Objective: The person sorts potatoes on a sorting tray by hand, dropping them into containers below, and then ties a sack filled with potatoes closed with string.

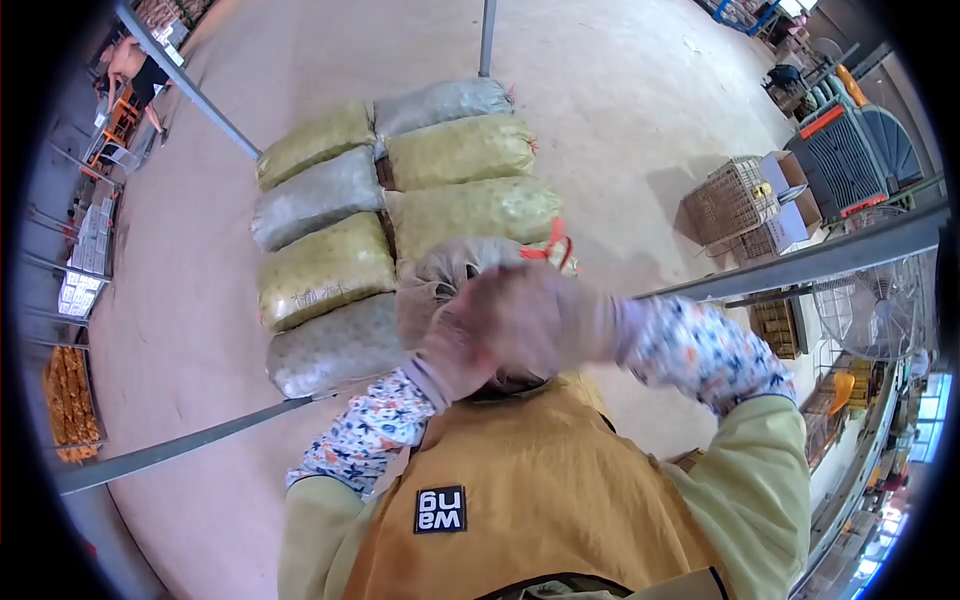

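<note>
A greyish sack point(425, 285) with a puckered, gathered top stands in front of my body, close to the apron. My left hand point(455, 350), in a pale glove, is closed at the near side of the sack's gathered top. Over and beside it, my right hand point(555, 310), also gloved, is smeared by motion, so its fingers cannot be made out. Between the hands, the part of the sack they work on is mostly hidden. A red strip point(555, 243) shows just beyond the right hand, by the end of a yellowish sack point(470, 215).
Two rows of filled sacks point(325, 270) lie ahead on the floor, framed by metal bars point(185, 442). On the right are a wire basket point(735, 200), a box point(790, 190) and a fan point(870, 310). Another person point(135, 70) bends at far left.
</note>
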`<state>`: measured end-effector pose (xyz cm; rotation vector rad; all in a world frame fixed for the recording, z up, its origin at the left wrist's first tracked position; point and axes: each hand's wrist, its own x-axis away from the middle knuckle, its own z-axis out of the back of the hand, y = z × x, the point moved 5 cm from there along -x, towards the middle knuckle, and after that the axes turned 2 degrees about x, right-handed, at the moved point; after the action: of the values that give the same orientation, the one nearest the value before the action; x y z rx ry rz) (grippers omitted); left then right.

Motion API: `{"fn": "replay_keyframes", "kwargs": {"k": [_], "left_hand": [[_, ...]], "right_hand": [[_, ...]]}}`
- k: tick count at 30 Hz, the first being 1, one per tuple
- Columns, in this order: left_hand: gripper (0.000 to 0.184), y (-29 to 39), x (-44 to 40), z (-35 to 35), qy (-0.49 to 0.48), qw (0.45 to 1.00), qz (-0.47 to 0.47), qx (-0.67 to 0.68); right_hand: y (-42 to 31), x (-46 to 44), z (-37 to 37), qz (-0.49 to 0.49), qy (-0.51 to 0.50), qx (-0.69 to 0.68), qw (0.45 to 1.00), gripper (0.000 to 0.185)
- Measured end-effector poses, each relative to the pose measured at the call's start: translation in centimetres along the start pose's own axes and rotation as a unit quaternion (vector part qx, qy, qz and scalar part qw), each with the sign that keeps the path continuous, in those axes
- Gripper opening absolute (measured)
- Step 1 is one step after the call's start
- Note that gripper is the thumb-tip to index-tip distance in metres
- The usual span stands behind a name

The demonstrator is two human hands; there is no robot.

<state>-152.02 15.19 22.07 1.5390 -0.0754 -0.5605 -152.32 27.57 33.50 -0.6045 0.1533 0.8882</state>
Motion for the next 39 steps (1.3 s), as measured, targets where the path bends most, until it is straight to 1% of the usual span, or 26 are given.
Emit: {"fn": "replay_keyframes", "kwargs": {"k": [2, 3, 5, 6, 7, 8, 9, 12, 14, 16, 18, 20, 21, 22, 23, 26, 27, 28, 29, 30, 32, 33, 35, 37, 38, 39], "left_hand": [[0.018, 1.4, -0.7, 0.9, -0.149, 0.949, 0.071, -0.268], [0.018, 2.4, -0.9, 1.0, -0.158, 0.926, 0.029, -0.341], [0.021, 6.1, -1.8, 1.0, -0.173, 0.905, 0.008, -0.388], [0.023, 7.2, -1.9, 0.5, -0.192, 0.879, -0.026, -0.436], [0.034, 6.3, -1.0, 0.5, -0.064, 0.870, -0.146, -0.468], [0.034, 5.4, -1.3, 0.9, -0.064, 0.871, -0.138, -0.467], [0.040, 4.6, -2.5, 2.0, -0.016, 0.878, -0.122, -0.463], [0.053, 4.9, -2.1, 3.0, 0.054, 0.900, -0.069, -0.428], [0.055, 5.9, -1.1, 1.5, -0.029, 0.968, -0.043, -0.246], [0.039, 6.4, -1.5, 1.1, 0.034, 0.952, -0.054, -0.298], [0.024, 4.6, -1.6, 1.1, 0.014, 0.949, -0.043, -0.312], [0.017, 6.2, -1.3, 2.0, 0.040, 0.914, -0.085, -0.394], [0.016, 6.0, -0.1, 4.1, 0.038, 0.894, -0.069, -0.442], [0.012, 0.9, 2.9, 9.1, 0.041, 0.902, 0.105, -0.417], [0.009, -4.1, 6.3, 12.5, 0.044, 0.883, 0.270, -0.382], [0.004, -5.4, 8.0, 11.9, -0.023, 0.816, 0.336, -0.470], [0.004, -4.3, 8.0, 11.3, -0.027, 0.816, 0.342, -0.465], [0.003, -1.7, 6.7, 10.7, 0.057, 0.912, 0.317, -0.254], [0.002, 0.7, 5.0, 10.2, 0.136, 0.953, 0.270, -0.029], [0.003, 2.7, 3.1, 8.8, 0.100, 0.974, 0.202, 0.016], [0.004, 5.4, 0.1, 5.7, 0.059, 0.987, 0.131, 0.066], [0.003, 5.8, -1.2, 3.2, -0.036, 0.971, 0.160, 0.174], [0.007, 6.0, -1.1, 1.2, -0.134, 0.933, 0.185, 0.279], [0.014, 4.7, 2.0, 3.3, -0.028, 0.957, 0.244, 0.156], [0.019, 0.0, 6.4, 5.1, 0.074, 0.899, 0.272, 0.336], [0.023, -4.5, 10.1, 6.7, 0.170, 0.803, 0.282, 0.497]], "right_hand": [[3.5, -1.3, -1.3, -0.099, -0.050, -0.069, 0.991, 0.019], [4.3, -1.3, -2.2, -0.098, -0.057, -0.077, 0.991, 0.019], [7.0, 0.4, -6.3, -0.292, -0.259, -0.142, 0.910, 0.025], [8.0, 1.2, -7.9, -0.289, -0.269, -0.149, 0.907, 0.025], [8.2, 2.5, -10.1, -0.219, -0.367, -0.208, 0.880, 0.022], [6.9, 2.4, -10.6, -0.146, -0.454, -0.263, 0.839, 0.021], [6.9, 2.9, -9.7, -0.341, -0.483, -0.505, 0.629, 0.030], [7.1, 1.5, -7.5, -0.331, -0.483, -0.512, 0.628, 0.039], [7.3, 2.4, -8.1, -0.363, -0.446, -0.525, 0.628, 0.044], [7.3, 3.0, -8.8, -0.380, -0.380, -0.604, 0.588, 0.038], [6.0, 2.7, -6.8, -0.386, -0.373, -0.566, 0.625, 0.030], [7.0, 2.8, -4.5, -0.405, -0.216, -0.424, 0.781, 0.019], [9.9, 4.5, -3.0, -0.398, -0.119, -0.220, 0.883, 0.018], [12.4, 7.1, -1.9, -0.363, -0.019, -0.001, 0.932, 0.017], [14.3, 10.8, -4.9, -0.335, -0.028, 0.027, 0.941, 0.018], [14.0, 12.3, -5.9, -0.338, -0.008, 0.090, 0.937, 0.021], [12.8, 11.2, -4.5, -0.365, -0.092, 0.008, 0.926, 0.020], [11.4, 10.2, -3.1, -0.387, -0.172, -0.073, 0.903, 0.019], [9.8, 9.5, -2.1, -0.371, -0.285, -0.156, 0.870, 0.021], [10.0, 9.7, -3.0, -0.374, -0.283, -0.153, 0.870, 0.021], [9.2, 7.8, -3.6, -0.143, 0.008, -0.434, 0.890, 0.025], [9.5, 7.3, -3.9, -0.146, 0.011, -0.429, 0.891, 0.025], [11.6, 6.0, -4.7, -0.213, 0.048, -0.609, 0.763, 0.018], [13.1, 5.4, -5.8, -0.266, 0.087, -0.761, 0.586, 0.012], [13.1, 5.6, -6.3, -0.285, 0.107, -0.822, 0.481, 0.009], [14.6, 8.7, -8.0, -0.362, 0.083, -0.617, 0.694, 0.013]]}}
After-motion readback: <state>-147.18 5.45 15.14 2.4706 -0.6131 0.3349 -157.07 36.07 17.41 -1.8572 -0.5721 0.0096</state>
